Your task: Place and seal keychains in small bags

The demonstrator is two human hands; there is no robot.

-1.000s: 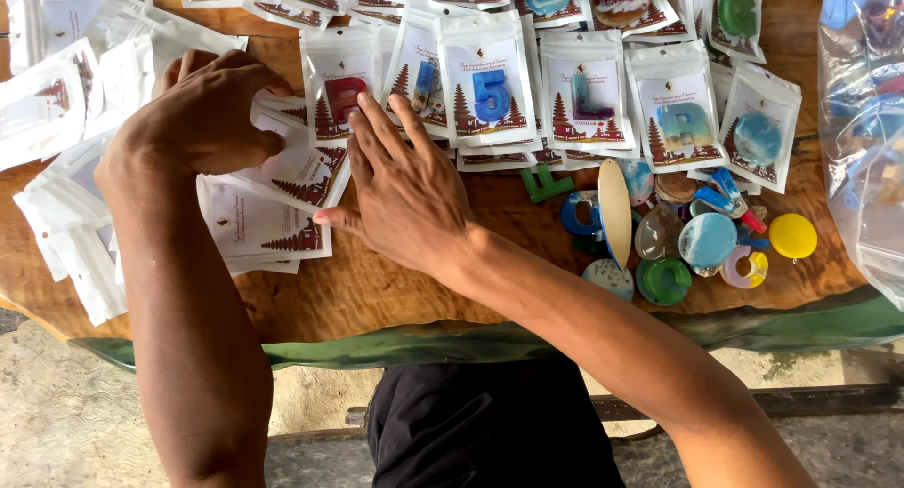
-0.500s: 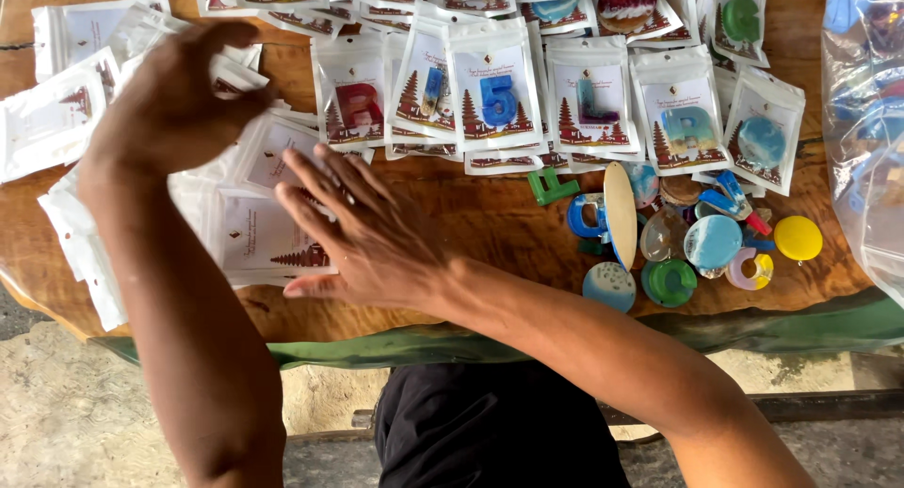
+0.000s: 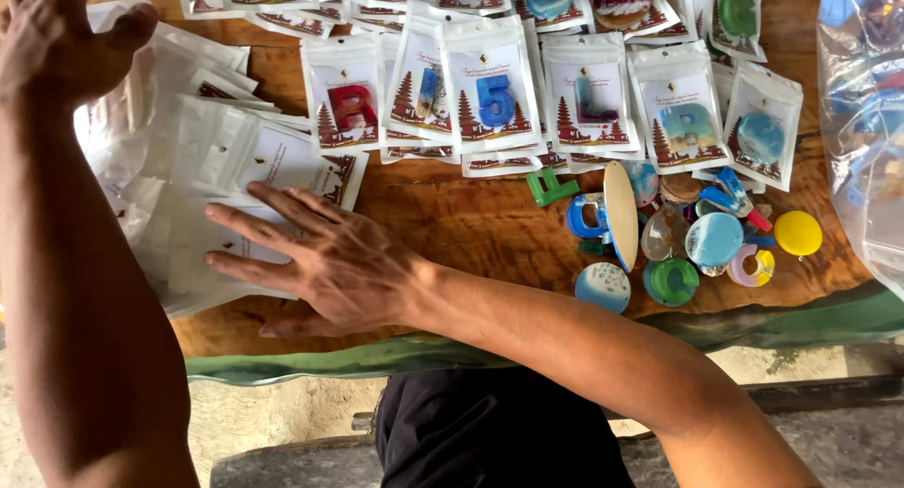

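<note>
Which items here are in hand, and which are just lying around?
In hand:
- right hand, flat on the pile of empty white pouches
- left hand, raised over the same pile

Lying about:
- filled pouches with coloured letters, in rows
- loose coloured pieces on the wooden table
- clear plastic bag at the edge

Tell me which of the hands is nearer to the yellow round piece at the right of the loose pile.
Right. The right hand lies flat on the empty packets left of the yellow round piece; the left hand is raised at the far top-left corner.
</note>
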